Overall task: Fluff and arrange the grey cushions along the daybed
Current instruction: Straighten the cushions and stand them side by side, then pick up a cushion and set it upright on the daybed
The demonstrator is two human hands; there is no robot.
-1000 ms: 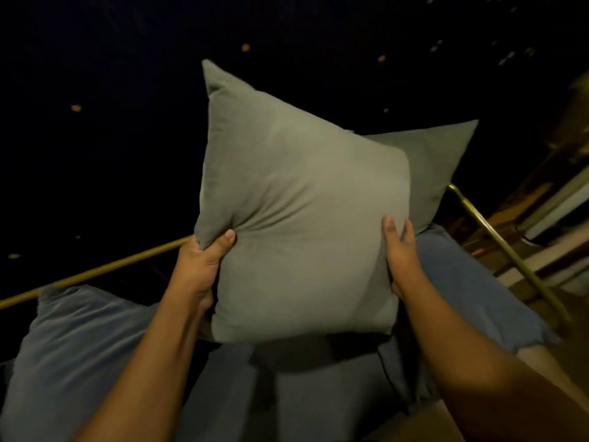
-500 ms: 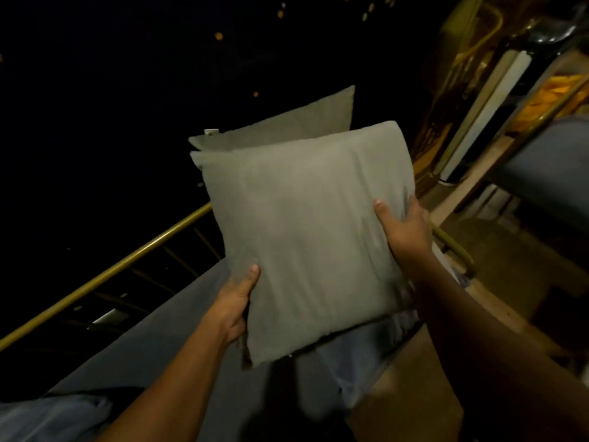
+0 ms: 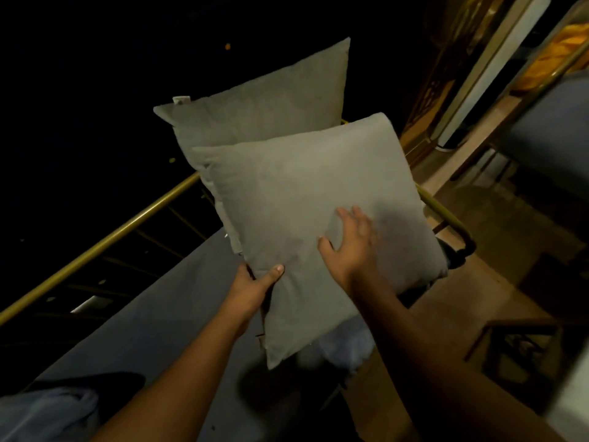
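Observation:
A grey cushion (image 3: 306, 199) stands tilted at the far end of the daybed, leaning on a second grey cushion (image 3: 264, 103) behind it. My left hand (image 3: 255, 287) grips the front cushion's lower left edge, thumb on its face. My right hand (image 3: 350, 244) lies flat on the cushion's face with the fingers spread, holding nothing. The blue-grey daybed mattress (image 3: 153, 317) runs from the cushions toward the lower left. The rear cushion's lower part is hidden by the front one.
A brass rail (image 3: 102, 244) runs along the daybed's far side, and another brass rail (image 3: 443, 212) bounds the right end. A crumpled blue cloth (image 3: 47, 413) lies at bottom left. Wooden floor (image 3: 497, 250) and furniture (image 3: 526, 349) stand at right. Beyond the rail is darkness.
The cushion went from held up in the air to set down against the rear cushion. My right hand left the cushion's right edge and now rests flat on its face.

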